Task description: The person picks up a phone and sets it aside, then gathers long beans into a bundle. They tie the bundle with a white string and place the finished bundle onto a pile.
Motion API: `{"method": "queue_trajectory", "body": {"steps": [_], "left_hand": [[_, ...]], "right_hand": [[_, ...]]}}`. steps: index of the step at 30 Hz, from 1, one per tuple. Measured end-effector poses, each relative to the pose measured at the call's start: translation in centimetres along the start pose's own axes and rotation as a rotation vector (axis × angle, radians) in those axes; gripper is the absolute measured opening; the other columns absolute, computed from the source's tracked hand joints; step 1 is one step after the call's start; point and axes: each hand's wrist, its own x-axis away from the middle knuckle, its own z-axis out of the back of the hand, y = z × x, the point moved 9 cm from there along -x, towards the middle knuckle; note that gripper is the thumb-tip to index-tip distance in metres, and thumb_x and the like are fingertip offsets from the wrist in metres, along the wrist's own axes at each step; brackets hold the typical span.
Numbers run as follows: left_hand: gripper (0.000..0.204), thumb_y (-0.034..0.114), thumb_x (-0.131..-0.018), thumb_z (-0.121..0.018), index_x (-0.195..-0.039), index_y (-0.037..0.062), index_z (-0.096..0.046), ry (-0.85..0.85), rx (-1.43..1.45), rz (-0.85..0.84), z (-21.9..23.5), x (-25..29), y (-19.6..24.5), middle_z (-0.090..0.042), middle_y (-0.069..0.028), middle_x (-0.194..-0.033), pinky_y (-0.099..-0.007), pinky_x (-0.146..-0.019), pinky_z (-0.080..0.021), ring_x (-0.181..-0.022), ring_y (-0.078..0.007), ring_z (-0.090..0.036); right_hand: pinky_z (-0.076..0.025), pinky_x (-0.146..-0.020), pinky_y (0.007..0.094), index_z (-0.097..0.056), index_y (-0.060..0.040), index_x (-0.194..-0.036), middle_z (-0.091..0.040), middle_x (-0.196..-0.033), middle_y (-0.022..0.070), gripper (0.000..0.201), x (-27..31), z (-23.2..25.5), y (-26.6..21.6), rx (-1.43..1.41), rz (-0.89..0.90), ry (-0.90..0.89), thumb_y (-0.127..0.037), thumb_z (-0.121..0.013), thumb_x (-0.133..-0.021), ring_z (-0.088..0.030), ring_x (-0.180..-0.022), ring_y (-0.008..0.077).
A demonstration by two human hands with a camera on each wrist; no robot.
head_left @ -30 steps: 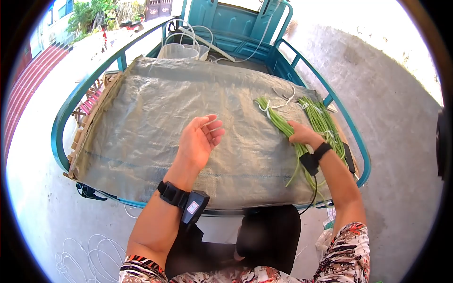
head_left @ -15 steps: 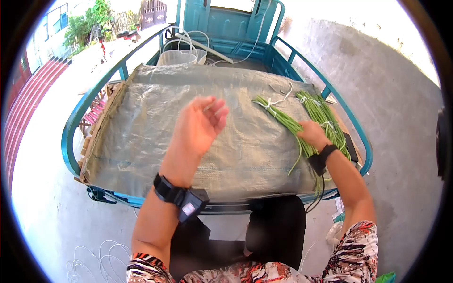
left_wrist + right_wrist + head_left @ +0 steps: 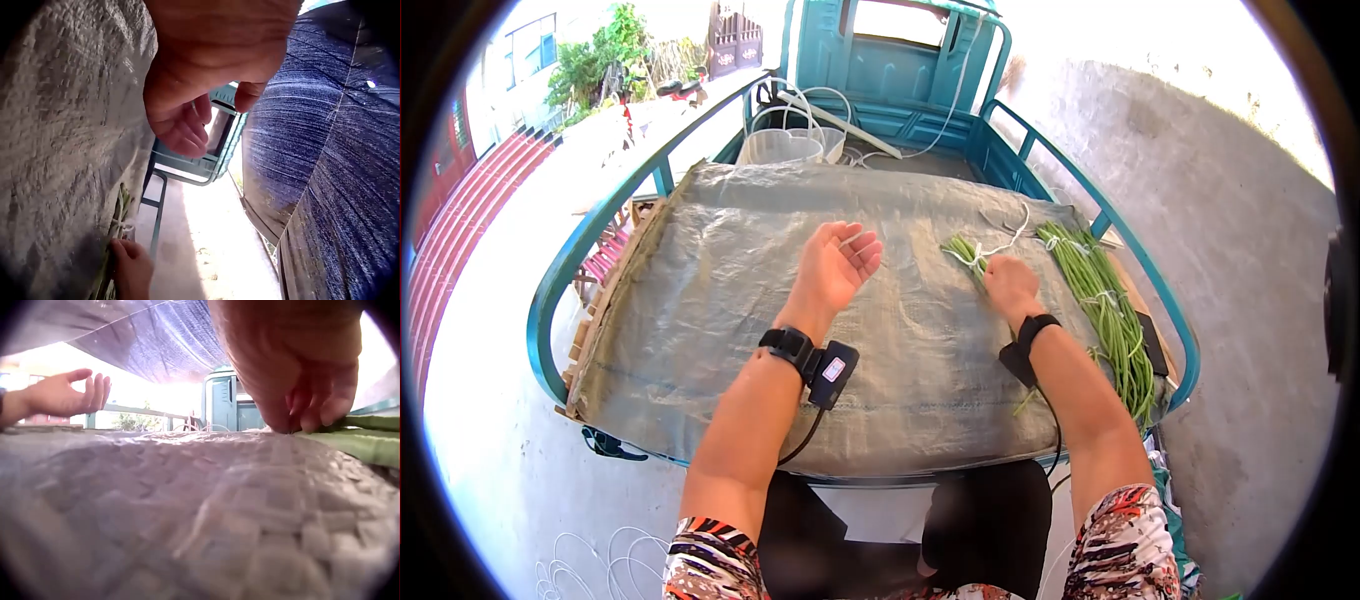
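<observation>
In the head view, a bundle of long green beans [image 3: 963,250] lies on a grey woven sheet [image 3: 900,330], tied near its far end with white string [image 3: 1003,243]. My right hand [image 3: 1012,287] grips it just below the tie, and my hand and forearm hide most of its length. The right wrist view shows those fingers [image 3: 319,406] bent down beside the green pods [image 3: 369,439], close over the sheet. My left hand [image 3: 832,270] hovers above the middle of the sheet, palm up, fingers loosely bent. A second tied bundle of beans [image 3: 1105,310] lies along the right side.
Blue-green rails [image 3: 615,205] flank the cart bed on both sides. A clear plastic tub [image 3: 780,148] and a pale bar [image 3: 840,123] sit beyond the sheet. A dark flat object [image 3: 1152,345] lies by the right edge. The person's dark-clothed legs [image 3: 990,520] are at the near edge.
My right hand has moved from midway along the near bundle to just below its tied end. My left hand rose, then settled slightly right, still palm up. The head view has shifted slightly.
</observation>
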Motion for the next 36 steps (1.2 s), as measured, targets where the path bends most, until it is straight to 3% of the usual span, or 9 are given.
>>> {"method": "queue_trajectory", "body": {"steps": [3, 10, 14, 17, 23, 26, 27, 30, 36], "left_hand": [[0.029, 0.022, -0.087, -0.056, -0.107, 0.0006, -0.054, -0.095, -0.058, 0.046, 0.9, 0.5, -1.5, -0.061, -0.0153, -0.1, -0.0385, -0.08, -0.052, -0.09, -0.0267, -0.062], [0.029, 0.022, -0.089, -0.056, -0.108, 0.0, -0.055, -0.071, -0.216, 0.087, 2.5, -0.1, -2.3, -0.061, -0.0174, -0.104, -0.039, -0.081, -0.052, -0.093, -0.0282, -0.061], [0.028, 0.02, -0.089, -0.055, -0.108, -0.0009, -0.054, -0.059, -0.2, 0.08, 2.7, -0.2, -2.3, -0.06, -0.0182, -0.104, -0.0393, -0.08, -0.052, -0.093, -0.0287, -0.061], [0.027, 0.018, -0.089, -0.056, -0.107, -0.0014, -0.054, -0.044, -0.196, 0.078, 3.1, -0.4, -2.3, -0.059, -0.0178, -0.103, -0.0393, -0.081, -0.053, -0.094, -0.0285, -0.061], [0.023, 0.014, -0.088, -0.058, -0.104, -0.0012, -0.054, 0.005, -0.202, 0.086, 3.3, -0.5, -2.5, -0.059, -0.0166, -0.101, -0.0374, -0.08, -0.054, -0.092, -0.0273, -0.061], [0.021, 0.013, -0.088, -0.058, -0.103, -0.0008, -0.055, -0.01, -0.244, 0.049, 3.1, -0.4, -2.4, -0.059, -0.0158, -0.1, -0.0364, -0.08, -0.054, -0.091, -0.026, -0.062], [0.02, 0.013, -0.089, -0.057, -0.103, -0.0006, -0.055, -0.002, -0.255, 0.056, 3.2, -0.3, -2.5, -0.06, -0.0155, -0.099, -0.0362, -0.08, -0.055, -0.091, -0.0256, -0.062], [0.018, 0.012, -0.089, -0.056, -0.103, 0.0, -0.055, -0.002, -0.276, 0.055, 3.2, -0.5, -2.5, -0.06, -0.0146, -0.099, -0.0355, -0.08, -0.055, -0.091, -0.0246, -0.062], [0.016, 0.01, -0.09, -0.054, -0.103, 0.0005, -0.055, -0.032, -0.294, 0.04, 3.2, -0.8, -2.5, -0.061, -0.0142, -0.098, -0.0344, -0.08, -0.055, -0.09, -0.0235, -0.063]], "right_hand": [[-0.049, -0.073, 0.0459, -0.063, -0.0062, -0.085, -0.067, -0.089, 0.0162, 0.02, 0.2, 0.1, 0.2, -0.055, 0.12, 0.041, -0.023, -0.053, -0.083, -0.063, -0.086, 0.0359], [-0.046, -0.07, 0.0434, -0.059, -0.0046, -0.083, -0.065, -0.084, 0.0157, 0.021, 2.0, 1.5, 0.8, -0.34, 0.067, -0.091, -0.025, -0.056, -0.079, -0.061, -0.079, 0.0357], [-0.045, -0.066, 0.0361, -0.052, -0.002, -0.074, -0.06, -0.076, 0.0138, 0.018, 4.0, 1.2, -0.1, -0.494, 0.373, -0.279, -0.018, -0.06, -0.073, -0.062, -0.079, 0.0278], [-0.045, -0.066, 0.0315, -0.052, -0.0025, -0.076, -0.06, -0.079, 0.0105, 0.014, 6.7, 3.0, -1.0, -0.517, 0.467, -0.395, -0.014, -0.06, -0.076, -0.063, -0.085, 0.0223], [-0.049, -0.073, 0.0259, -0.051, -0.0045, -0.093, -0.062, -0.112, 0.0109, 0.011, 8.8, 5.4, -2.4, -0.852, 0.281, -0.675, -0.014, -0.053, -0.09, -0.062, -0.093, 0.0177], [-0.051, -0.076, 0.0305, -0.051, -0.0059, -0.087, -0.057, -0.119, 0.0167, 0.01, 8.2, 8.1, -4.1, -1.278, 0.078, -0.583, -0.016, -0.054, -0.089, -0.061, -0.103, 0.0205], [-0.053, -0.076, 0.0307, -0.051, -0.0065, -0.092, -0.05, -0.131, 0.0183, 0.009, 6.7, 8.2, -3.4, -1.406, 0.143, -0.464, -0.015, -0.05, -0.092, -0.06, -0.105, 0.0192], [-0.05, -0.083, 0.0303, -0.051, -0.0058, -0.091, -0.048, -0.133, 0.0178, 0.01, 4.1, 12.3, -2.4, -1.457, 0.271, -0.062, -0.015, -0.049, -0.093, -0.055, -0.113, 0.021], [-0.038, -0.096, 0.035, -0.052, -0.0066, -0.087, -0.045, -0.137, 0.0206, 0.008, 0.8, 17.8, 0.9, -0.911, 0.469, 0.62, -0.014, -0.052, -0.091, -0.039, -0.131, 0.0279]]}}
